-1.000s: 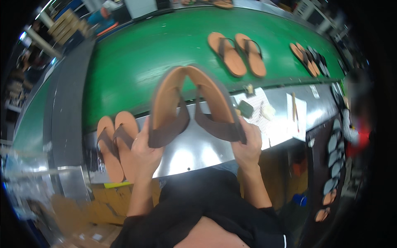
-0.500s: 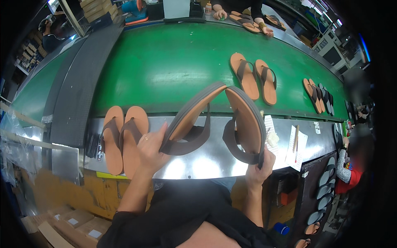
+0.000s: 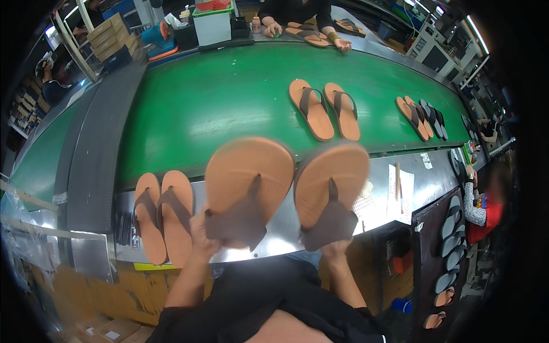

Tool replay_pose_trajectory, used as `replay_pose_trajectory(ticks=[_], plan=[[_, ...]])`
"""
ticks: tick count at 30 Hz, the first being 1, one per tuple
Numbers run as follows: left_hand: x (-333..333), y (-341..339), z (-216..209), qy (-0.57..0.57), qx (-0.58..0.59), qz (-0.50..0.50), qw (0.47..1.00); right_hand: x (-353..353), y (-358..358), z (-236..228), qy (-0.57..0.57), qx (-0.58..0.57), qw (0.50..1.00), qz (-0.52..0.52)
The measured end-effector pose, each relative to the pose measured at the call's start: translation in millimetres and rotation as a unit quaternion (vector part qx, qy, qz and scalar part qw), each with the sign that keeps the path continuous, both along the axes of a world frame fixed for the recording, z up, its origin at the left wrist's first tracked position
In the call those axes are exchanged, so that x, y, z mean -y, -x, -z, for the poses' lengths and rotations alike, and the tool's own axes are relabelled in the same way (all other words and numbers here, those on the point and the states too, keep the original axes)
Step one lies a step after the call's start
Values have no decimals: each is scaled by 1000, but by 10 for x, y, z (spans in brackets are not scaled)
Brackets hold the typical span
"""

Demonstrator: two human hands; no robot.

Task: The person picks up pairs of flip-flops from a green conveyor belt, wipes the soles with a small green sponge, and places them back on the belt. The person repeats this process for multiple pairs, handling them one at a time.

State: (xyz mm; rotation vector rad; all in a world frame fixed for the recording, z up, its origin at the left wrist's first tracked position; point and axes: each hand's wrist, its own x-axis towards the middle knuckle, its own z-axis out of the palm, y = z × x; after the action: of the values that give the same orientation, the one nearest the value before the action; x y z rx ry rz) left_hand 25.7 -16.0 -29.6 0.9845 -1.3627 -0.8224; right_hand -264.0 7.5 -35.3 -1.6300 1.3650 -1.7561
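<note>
My left hand (image 3: 203,235) grips a flip-flop (image 3: 245,171) with a tan footbed and dark brown thong strap. The matching flip-flop (image 3: 337,171) is in my right hand (image 3: 336,249), its fingers mostly hidden behind the heel end. Both are held up side by side over the metal ledge, toes away from me and footbeds facing me; the left one is slightly blurred. On the ledge to the left lies another tan pair, a left flip-flop (image 3: 150,228) beside a right flip-flop (image 3: 177,211), close to my left hand.
A green conveyor belt (image 3: 189,108) runs beyond the metal ledge (image 3: 280,228), carrying a tan pair (image 3: 311,117) and more sandals (image 3: 416,114) farther right. Paper sheets (image 3: 400,197) lie on the ledge. A dark rack (image 3: 426,257) of sandals stands right. Across the belt, a person's hands (image 3: 342,44) rest near sandals.
Both held flip-flops have turned from edge-on, toes touching, to footbeds facing me, side by side. The head view has shifted, so the bench and belt items sit differently in the picture.
</note>
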Motion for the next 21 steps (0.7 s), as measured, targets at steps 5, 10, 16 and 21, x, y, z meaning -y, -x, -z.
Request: replay_pose_trajectory(ticks=[5,10,16,21], plan=[[-144,350,534,-203,-100,74,971,-66,-404,109,-227,187,948,-120],[-194,339,625,-304,-277,178,894,-46,-397,98,-375,396,798,-257],[-131,256,363,-332,-198,159,909,13,-389,-41,-363,409,795,-263],[-62,313,115,-206,-225,78,949,54,-333,-263,-326,377,846,-188]])
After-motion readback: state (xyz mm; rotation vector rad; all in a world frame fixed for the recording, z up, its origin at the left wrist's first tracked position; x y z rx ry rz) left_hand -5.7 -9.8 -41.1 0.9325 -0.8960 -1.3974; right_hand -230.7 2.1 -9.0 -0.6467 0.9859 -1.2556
